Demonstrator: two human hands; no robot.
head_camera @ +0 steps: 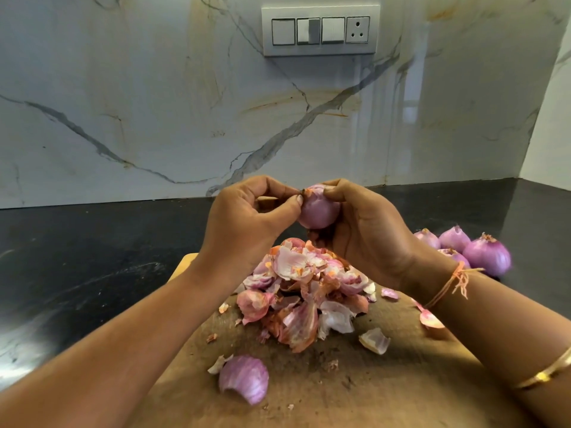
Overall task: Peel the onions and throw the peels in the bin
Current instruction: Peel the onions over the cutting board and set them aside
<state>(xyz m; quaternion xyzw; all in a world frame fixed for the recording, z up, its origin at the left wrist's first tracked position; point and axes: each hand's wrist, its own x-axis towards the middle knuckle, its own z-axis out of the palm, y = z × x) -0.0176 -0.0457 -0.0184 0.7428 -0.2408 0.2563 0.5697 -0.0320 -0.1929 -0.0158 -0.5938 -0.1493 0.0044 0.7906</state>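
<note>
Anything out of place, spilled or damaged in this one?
Nothing looks damaged. Onion peels are heaped on the wooden board, a few loose pieces scattered around the heap, which fits peeling under way. The left hand and right hand hold an onion above it.

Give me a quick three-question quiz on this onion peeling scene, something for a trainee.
1. True or false: the pile of peels lies on the wooden board.
2. The left hand pinches skin at the top of the onion. What does the right hand do? A: cradles that onion. B: rests flat on the board. C: holds a knife.
3. Fill in: the group of onions sits on the dark ____, to the right of the board.
Key: 1 true; 2 A; 3 counter.
</note>
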